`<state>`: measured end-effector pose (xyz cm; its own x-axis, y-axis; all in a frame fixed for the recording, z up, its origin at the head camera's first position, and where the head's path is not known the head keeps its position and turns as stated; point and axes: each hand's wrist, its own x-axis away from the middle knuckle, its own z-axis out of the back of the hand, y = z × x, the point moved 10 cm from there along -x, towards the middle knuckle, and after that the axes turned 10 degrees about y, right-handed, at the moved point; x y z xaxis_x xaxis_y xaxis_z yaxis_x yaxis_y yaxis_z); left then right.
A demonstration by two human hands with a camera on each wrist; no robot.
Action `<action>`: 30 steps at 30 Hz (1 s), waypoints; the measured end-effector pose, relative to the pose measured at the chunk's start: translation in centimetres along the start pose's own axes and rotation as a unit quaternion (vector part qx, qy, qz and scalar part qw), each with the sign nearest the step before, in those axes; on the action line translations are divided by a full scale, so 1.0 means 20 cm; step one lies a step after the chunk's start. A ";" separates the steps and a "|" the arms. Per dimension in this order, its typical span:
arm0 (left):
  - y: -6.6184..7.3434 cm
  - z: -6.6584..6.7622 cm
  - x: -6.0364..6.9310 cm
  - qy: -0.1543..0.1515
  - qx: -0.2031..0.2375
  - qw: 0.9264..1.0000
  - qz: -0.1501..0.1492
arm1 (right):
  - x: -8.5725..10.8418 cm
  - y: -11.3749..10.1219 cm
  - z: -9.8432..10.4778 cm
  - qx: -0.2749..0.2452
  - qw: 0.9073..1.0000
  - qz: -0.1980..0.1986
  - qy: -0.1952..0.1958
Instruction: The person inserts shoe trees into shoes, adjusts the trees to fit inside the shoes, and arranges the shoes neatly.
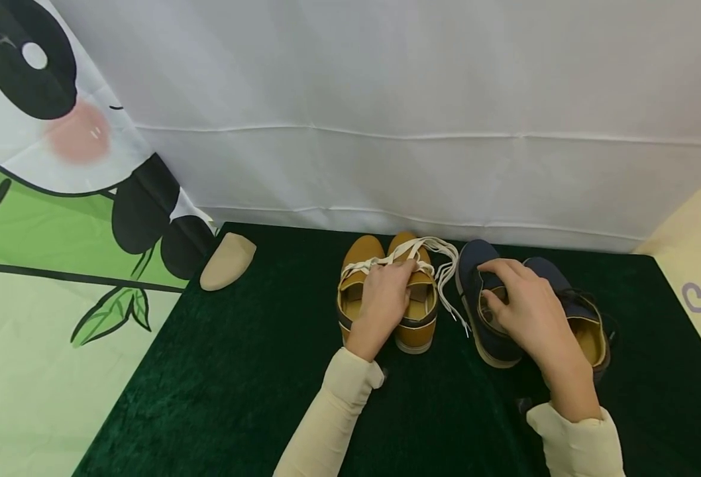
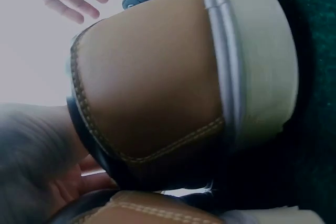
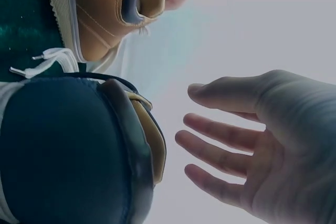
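A pair of tan shoes (image 1: 417, 335) with white laces (image 1: 442, 248) stands side by side in the head view, toes pointing away. My left hand (image 1: 382, 298) reaches down between them and grips their adjoining inner sides; some of its fingers are hidden. The left wrist view shows a tan heel (image 2: 152, 77) close up, with this hand behind its dark collar. To the right sits a pair of navy shoes (image 1: 474, 255). Above them is my right hand (image 1: 529, 308), fingers loosely bent. In the right wrist view its fingers (image 3: 220, 153) stand apart from the navy heel (image 3: 63, 150) and hold nothing.
A beige toe-shaped piece (image 1: 228, 262) lies at the back left of the dark green cloth (image 1: 237, 371). Behind the cloth hangs a white sheet (image 1: 386, 165). Printed cartoon fabric (image 1: 88, 232) covers the left side. Loose lace ends lie between the two pairs.
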<state>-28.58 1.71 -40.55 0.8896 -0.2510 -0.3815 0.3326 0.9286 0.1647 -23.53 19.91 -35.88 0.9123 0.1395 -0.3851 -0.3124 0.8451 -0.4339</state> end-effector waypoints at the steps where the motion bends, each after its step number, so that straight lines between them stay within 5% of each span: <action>1: 0.00 0.01 0.00 0.007 0.002 1.000 0.001 | 0.00 -0.01 -0.01 -0.002 1.000 0.001 -0.003; 7: 0.00 0.01 0.00 0.019 0.012 1.000 0.000 | 0.00 -0.01 -0.02 -0.006 1.000 0.007 -0.008; 14: -0.03 0.05 0.04 -0.044 0.057 0.997 -0.027 | 0.00 0.03 -0.01 0.005 1.000 -0.011 -0.013; 20: -0.19 0.15 0.09 -0.083 0.137 0.987 0.008 | 0.01 0.08 0.00 -0.002 0.999 -0.024 -0.031; 24: -0.32 0.15 0.13 -0.127 0.155 0.979 0.040 | 0.02 0.13 0.02 -0.008 0.998 -0.032 -0.049; 27: -0.39 0.13 0.14 -0.124 0.157 0.978 0.054 | 0.03 0.19 0.04 -0.012 0.997 -0.040 -0.064; 30: -0.43 0.12 0.12 -0.090 0.158 0.981 0.063 | 0.05 0.23 0.05 -0.017 0.996 -0.048 -0.077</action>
<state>-28.52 -7.54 -40.82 0.9611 -0.2103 -0.1789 0.2721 0.8316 0.4842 -23.77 24.52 -37.47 0.9674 0.1392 -0.2118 -0.2283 0.8412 -0.4902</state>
